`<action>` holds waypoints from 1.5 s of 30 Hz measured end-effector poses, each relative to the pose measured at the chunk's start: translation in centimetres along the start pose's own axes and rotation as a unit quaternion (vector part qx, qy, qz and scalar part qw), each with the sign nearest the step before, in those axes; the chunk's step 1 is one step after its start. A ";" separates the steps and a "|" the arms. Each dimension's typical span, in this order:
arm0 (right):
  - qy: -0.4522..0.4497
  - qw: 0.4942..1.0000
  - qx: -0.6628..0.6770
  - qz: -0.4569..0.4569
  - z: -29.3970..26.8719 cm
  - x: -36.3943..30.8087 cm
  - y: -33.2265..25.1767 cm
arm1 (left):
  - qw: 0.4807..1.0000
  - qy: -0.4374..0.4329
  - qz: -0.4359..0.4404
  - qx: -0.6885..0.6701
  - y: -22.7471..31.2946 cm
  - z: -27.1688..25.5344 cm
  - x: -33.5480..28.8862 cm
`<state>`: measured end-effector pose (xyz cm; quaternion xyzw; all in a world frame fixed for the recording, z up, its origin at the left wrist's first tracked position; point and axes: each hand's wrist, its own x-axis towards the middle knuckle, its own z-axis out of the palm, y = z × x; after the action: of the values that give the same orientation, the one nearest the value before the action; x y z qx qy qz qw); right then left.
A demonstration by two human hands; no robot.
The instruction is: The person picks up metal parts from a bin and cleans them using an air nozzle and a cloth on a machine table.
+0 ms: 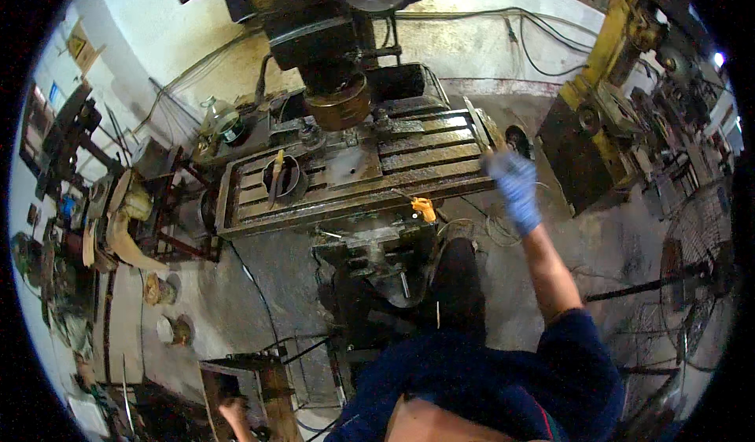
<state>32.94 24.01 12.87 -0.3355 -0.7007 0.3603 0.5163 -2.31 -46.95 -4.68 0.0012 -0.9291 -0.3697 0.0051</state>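
My right hand point(513, 182), in a blue glove, reaches out to the right end of a slotted milling machine table point(440, 171). Its fingers are closed at the lower end of a long, thin, pale flat tool point(475, 123), whose exact kind I cannot make out. My left hand point(233, 410) is low at the left, bare and small in view, beside a dark open-topped box point(212, 387); its fingers are too unclear to read. On the table's left part stands a round metal pot point(289, 181) with a yellow-handled brush point(278, 167) leaning in it.
The machine's round cutter head point(338, 104) hangs over the table, above a flat metal block point(346, 165). A yellow object point(425, 208) sits at the table's front edge. Left are a clear bottle point(224, 121) and cans point(174, 330); right, a floor fan point(692, 261) and yellow machine point(598, 88).
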 end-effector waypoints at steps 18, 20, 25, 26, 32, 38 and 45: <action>-0.071 0.994 0.013 0.081 11.9 -9.7 9.2 | 0.699 -0.203 -0.078 -0.682 27.6 11.4 4.0; -0.034 0.999 -0.032 0.011 9.5 -7.1 6.1 | 0.688 -0.215 -0.090 -0.687 29.2 14.0 3.6; -0.159 0.960 -0.203 -0.112 5.8 -2.5 -0.8 | 0.668 -0.313 0.016 -0.675 31.2 16.3 2.8; -0.227 0.957 -0.182 -0.001 6.1 -2.9 -2.6 | 0.659 -0.323 0.040 -0.678 31.9 16.5 2.4; -0.403 0.781 -0.478 -0.006 13.0 -1.1 -3.3 | 0.662 -0.314 -0.031 -0.679 30.6 17.2 1.9; -0.342 0.827 -0.442 0.055 18.3 3.8 -2.2 | 0.702 -0.322 -0.098 -0.628 27.8 17.9 2.0; -0.528 0.759 -0.380 -0.022 14.3 -1.0 -2.7 | 0.706 -0.352 -0.222 -0.573 23.2 21.7 -1.1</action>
<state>19.13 19.49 11.74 -0.2452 -0.9490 0.1724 -0.0977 -1.35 -15.14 -4.50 0.0736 -0.4451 -0.7953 -0.4049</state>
